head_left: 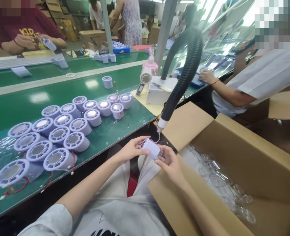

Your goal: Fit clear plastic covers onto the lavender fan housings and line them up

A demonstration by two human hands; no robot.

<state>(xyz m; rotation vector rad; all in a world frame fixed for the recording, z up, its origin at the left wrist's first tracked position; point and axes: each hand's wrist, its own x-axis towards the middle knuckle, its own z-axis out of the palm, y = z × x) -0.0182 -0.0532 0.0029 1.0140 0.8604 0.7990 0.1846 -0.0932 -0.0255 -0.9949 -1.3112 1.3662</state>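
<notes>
Above my lap, a lavender cylindrical housing lies tilted between my two hands. My left hand grips its left end, where a round metallic disc shows. Closed round the opposite end is my right hand, with what looks like a transparent part at its fingers. Thin wires with a small plug stick out behind the housing. Just above them hangs the nozzle of a black flexible hose. Several similar lavender housings stand in rows on the green table to the left, some trailing red wires.
An open cardboard box on my right holds several transparent plastic parts. Behind the hose nozzle stand a grey metal box and a small handheld fan. Co-workers sit across the table and at the right, one near a blue tray.
</notes>
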